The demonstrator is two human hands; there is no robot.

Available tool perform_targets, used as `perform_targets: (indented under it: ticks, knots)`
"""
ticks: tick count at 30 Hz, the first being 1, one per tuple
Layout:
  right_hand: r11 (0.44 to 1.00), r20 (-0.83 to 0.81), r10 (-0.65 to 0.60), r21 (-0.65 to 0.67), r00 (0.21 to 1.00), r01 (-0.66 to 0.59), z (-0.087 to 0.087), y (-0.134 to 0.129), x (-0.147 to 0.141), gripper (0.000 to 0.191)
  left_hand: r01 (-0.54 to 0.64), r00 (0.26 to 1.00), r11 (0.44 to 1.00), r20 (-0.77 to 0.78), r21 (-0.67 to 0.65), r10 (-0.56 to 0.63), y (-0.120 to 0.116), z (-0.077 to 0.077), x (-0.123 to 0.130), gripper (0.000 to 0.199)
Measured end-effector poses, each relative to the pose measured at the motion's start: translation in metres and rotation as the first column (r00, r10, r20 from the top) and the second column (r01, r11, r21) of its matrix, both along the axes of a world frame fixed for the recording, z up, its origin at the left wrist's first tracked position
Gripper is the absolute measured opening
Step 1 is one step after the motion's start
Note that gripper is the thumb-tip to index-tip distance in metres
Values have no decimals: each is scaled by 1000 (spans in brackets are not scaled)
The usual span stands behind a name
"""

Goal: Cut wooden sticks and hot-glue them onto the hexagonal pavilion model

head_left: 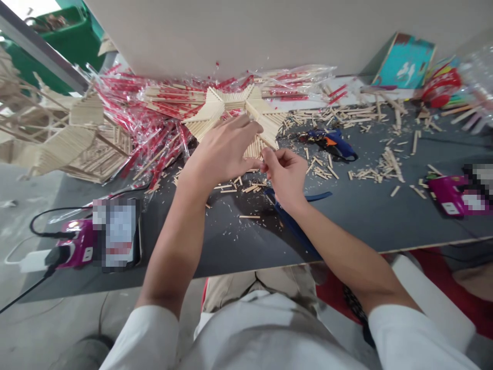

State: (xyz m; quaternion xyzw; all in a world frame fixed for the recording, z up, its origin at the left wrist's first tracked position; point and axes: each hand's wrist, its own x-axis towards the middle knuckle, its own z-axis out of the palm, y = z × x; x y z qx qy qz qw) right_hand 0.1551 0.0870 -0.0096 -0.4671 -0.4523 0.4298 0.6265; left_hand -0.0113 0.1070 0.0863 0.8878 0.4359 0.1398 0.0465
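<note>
A pale star-shaped structure of wooden sticks [265,121] lies on the dark table. Over its left and near side, my left hand [221,149] is curled with the fingers across it and the thumb stretched toward my right hand. My right hand [287,174] is closed in a pinch at the structure's near edge, its fingertips meeting the left thumb. Whatever is between those fingertips is too small to make out. Beneath my right wrist lies a blue long-handled tool [295,231], mostly covered. A blue glue gun [333,143] rests to the right.
Plastic-wrapped sticks with red ends [169,103] heap up behind and left. Short stick offcuts [389,167] scatter about. A stick-built model [77,139] stands far left. Purple power strips [79,244] [449,195], a phone [133,231] and a turquoise board [404,61] are around.
</note>
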Motion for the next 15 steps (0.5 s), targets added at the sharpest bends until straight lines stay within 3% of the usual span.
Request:
perform_targets:
  ticks: [9, 15]
  knots:
    - [994, 74, 102, 22, 992, -103, 0, -1, 10, 47, -5, 1000, 999, 19, 54, 4, 1, -6, 6, 41]
    - [977, 21, 214, -13, 977, -213, 2, -3, 18, 41, -13, 1000, 999, 11, 49, 12, 1, -7, 5, 37]
